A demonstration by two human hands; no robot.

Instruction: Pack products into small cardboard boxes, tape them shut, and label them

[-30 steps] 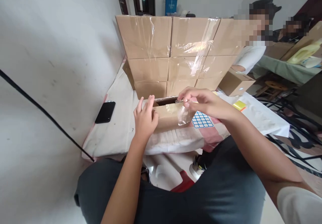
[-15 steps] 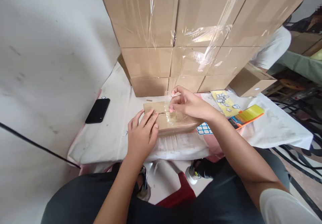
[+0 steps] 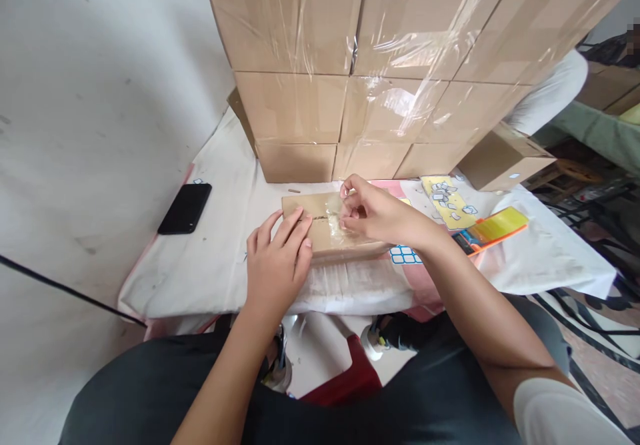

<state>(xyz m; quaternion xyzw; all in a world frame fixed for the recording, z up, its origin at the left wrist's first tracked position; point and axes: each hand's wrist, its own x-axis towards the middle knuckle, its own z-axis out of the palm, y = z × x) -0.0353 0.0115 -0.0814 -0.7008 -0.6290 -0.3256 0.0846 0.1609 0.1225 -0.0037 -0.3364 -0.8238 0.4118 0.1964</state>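
A small flat cardboard box (image 3: 320, 238) lies on the cloth-covered table in front of me. My left hand (image 3: 279, 252) rests on its left end, fingers stretched out and holding nothing. Over the right part of the top, my right hand (image 3: 383, 213) has its fingers curled, thumb and fingertips pinched at a strip of clear tape (image 3: 335, 215). Wrinkled and shiny, the tape lies across the box's centre seam. The right hand covers the box's right end.
Behind the box rises a tape-wrapped stack of cartons (image 3: 300, 108). A black phone (image 3: 185, 208) lies left, by the wall. To the right are a yellow sheet with paper scraps (image 3: 447, 202), an orange-edged packet (image 3: 493, 228) and another carton (image 3: 505, 158); a person's sleeve (image 3: 550, 95) shows behind.
The raised end of the tape has come down onto the box top under my right fingers. My left hand stays on the box. The camera view has shifted slightly.
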